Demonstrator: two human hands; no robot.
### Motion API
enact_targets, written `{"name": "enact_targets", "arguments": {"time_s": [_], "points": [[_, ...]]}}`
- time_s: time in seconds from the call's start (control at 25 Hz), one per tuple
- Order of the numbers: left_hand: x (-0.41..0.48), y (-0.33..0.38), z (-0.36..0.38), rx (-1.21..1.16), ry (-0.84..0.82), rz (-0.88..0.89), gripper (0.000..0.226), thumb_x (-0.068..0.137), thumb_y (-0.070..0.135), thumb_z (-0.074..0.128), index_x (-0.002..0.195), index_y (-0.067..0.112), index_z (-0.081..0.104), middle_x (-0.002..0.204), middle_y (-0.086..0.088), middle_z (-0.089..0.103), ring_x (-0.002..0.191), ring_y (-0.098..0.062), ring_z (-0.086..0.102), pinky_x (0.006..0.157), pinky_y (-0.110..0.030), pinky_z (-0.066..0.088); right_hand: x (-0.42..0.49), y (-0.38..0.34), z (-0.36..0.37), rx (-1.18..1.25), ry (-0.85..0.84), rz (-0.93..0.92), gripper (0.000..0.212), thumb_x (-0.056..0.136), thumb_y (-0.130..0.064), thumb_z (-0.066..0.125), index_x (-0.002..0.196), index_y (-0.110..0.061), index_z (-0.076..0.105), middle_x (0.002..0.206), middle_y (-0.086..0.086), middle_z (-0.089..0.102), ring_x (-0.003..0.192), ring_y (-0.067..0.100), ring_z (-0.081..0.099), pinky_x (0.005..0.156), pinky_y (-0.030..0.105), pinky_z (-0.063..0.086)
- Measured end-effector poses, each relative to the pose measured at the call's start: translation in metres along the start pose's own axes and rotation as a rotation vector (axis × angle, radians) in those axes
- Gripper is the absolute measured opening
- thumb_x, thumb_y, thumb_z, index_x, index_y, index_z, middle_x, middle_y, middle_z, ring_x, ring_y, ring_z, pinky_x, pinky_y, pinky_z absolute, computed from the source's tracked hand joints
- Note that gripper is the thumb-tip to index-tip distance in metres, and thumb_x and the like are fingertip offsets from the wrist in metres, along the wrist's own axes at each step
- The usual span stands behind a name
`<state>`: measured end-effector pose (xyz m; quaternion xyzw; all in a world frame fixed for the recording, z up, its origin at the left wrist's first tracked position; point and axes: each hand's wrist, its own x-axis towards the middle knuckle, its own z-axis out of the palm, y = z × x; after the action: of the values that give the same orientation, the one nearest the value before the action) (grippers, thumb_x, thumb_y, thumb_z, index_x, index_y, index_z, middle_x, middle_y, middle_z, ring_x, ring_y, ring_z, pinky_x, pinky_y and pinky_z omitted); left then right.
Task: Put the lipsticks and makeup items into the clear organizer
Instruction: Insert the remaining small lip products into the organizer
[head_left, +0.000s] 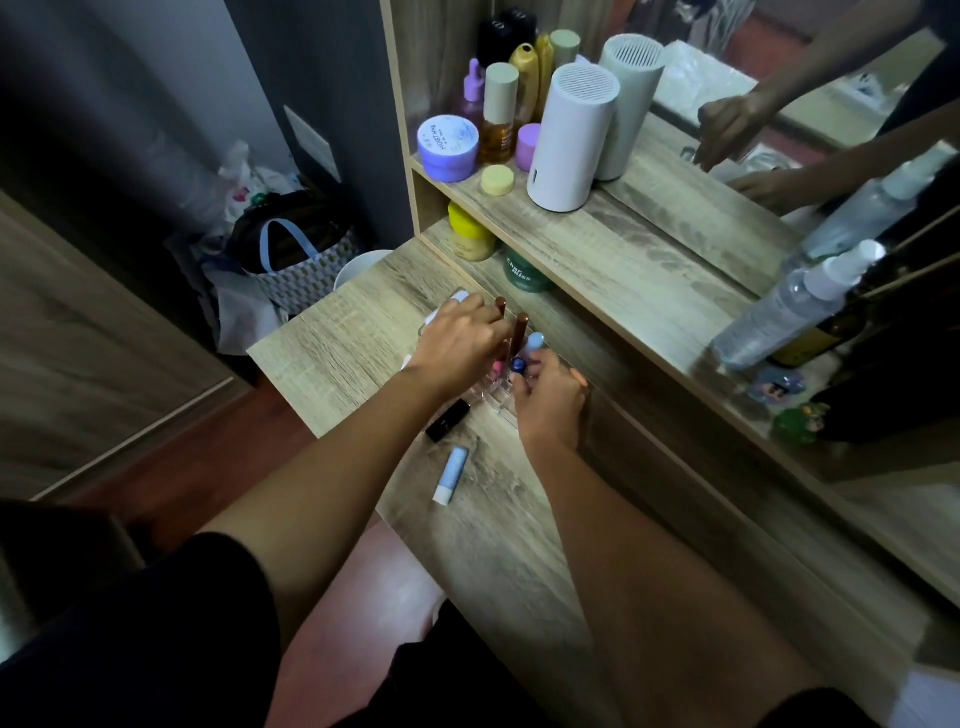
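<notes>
The clear organizer (493, 400) stands on the wooden vanity table (519, 519), mostly hidden under both hands. My left hand (457, 348) reaches over it with fingers pinched on a brown lip tube (521, 332) that stands upright in a slot. A second brown tube (501, 306) stands behind it. My right hand (550, 400) grips a dark blue-capped item (518, 365) at the organizer; a light blue cap (535, 343) rises just behind. A pink item (497, 369) shows inside. On the table near me lie a black lipstick (448, 420) and a light blue lip balm (451, 474).
A shelf above holds jars, bottles and a white cylinder (571, 135). A mirror is to the right, with spray bottles (789, 306) and small figurines (795, 410) before it. A patterned bag (306, 270) and white bin sit on the floor at left.
</notes>
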<state>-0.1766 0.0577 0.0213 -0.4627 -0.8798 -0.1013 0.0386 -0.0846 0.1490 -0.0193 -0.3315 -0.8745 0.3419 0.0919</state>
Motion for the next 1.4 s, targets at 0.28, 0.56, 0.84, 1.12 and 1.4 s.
{"name": "enact_targets", "arguments": {"time_s": [0.28,0.56,0.84,1.12,1.4], "points": [[-0.065,-0.02,0.011,-0.312,0.162,-0.136,0.009,0.081,0.007,0.066,0.087,0.002,0.069,0.081,-0.018,0.069,0.076,-0.031,0.064,0.07,-0.036,0.05,-0.044,0.016,0.002,0.048,-0.02,-0.084,0.022,0.084,-0.015,0.066,0.102,-0.007,0.057,0.1,0.016,0.066,0.089,0.026,0.065,0.068,0.019,0.042],[-0.092,-0.035,0.041,-0.541,-0.351,-0.475,0.032,0.079,0.028,0.072,0.104,0.01,0.065,0.096,-0.01,0.073,0.089,-0.023,0.066,0.079,-0.027,0.048,-0.079,0.017,0.043,0.082,-0.425,0.107,0.035,0.074,-0.034,0.076,0.09,-0.004,0.063,0.087,0.019,0.072,0.082,0.032,0.066,0.073,0.037,0.049],[-0.088,-0.029,0.045,-0.511,-0.363,-0.491,0.023,0.077,0.02,0.067,0.099,0.01,0.066,0.093,-0.011,0.072,0.089,-0.025,0.065,0.081,-0.032,0.051,-0.071,0.014,0.045,0.105,-0.346,0.241,0.027,0.072,-0.022,0.075,0.095,-0.01,0.068,0.092,0.013,0.075,0.09,0.029,0.069,0.078,0.032,0.051],[-0.077,-0.031,0.028,-0.987,-0.034,-0.681,0.031,0.073,0.004,0.068,0.099,0.016,0.056,0.083,-0.002,0.057,0.072,-0.018,0.055,0.07,-0.029,0.044,-0.061,0.002,0.026,0.376,0.087,0.09,0.022,0.074,-0.018,0.074,0.095,-0.02,0.068,0.077,-0.006,0.069,0.067,0.005,0.063,0.061,0.01,0.046],[-0.045,-0.034,0.03,-0.977,0.093,-0.706,0.028,0.073,0.013,0.074,0.09,0.022,0.054,0.083,-0.011,0.071,0.074,-0.02,0.065,0.07,-0.025,0.05,-0.031,-0.013,0.035,0.504,0.15,0.107,0.023,0.079,-0.004,0.071,0.1,-0.011,0.068,0.094,0.013,0.072,0.084,0.015,0.069,0.078,0.021,0.056]]}}
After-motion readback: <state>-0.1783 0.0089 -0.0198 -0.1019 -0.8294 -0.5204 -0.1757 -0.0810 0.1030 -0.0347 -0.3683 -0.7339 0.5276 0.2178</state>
